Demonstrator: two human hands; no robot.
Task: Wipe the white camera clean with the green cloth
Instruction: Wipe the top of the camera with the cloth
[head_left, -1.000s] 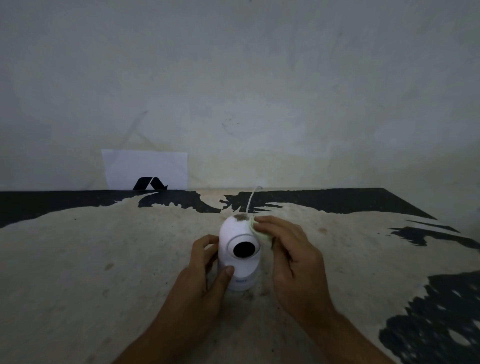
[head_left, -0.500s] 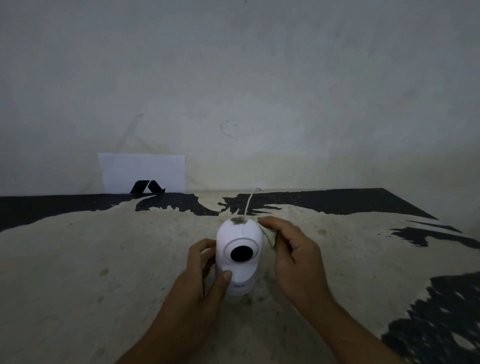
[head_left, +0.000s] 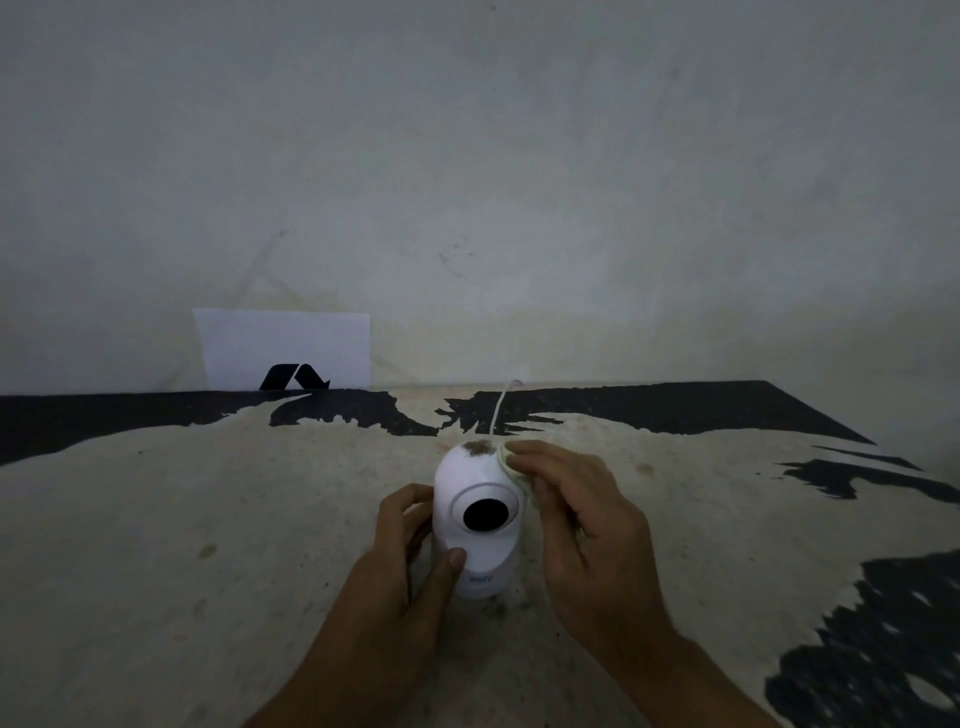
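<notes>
table (head_left: 208, 597) open left and right | cable (head_left: 500, 410) behind camera (head_left: 475, 525)

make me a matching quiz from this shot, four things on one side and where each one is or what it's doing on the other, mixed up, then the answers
Things:
1. left hand
2. right hand
3. cord
4. sheet of paper

Place or state:
A. propped against the wall at the back of the table
B. presses the green cloth to the upper right side of the camera
C. runs from behind the camera toward the wall
D. grips the camera's lower body, thumb on the front

Pairs: 1-D, 2-B, 3-C, 4-A
</notes>
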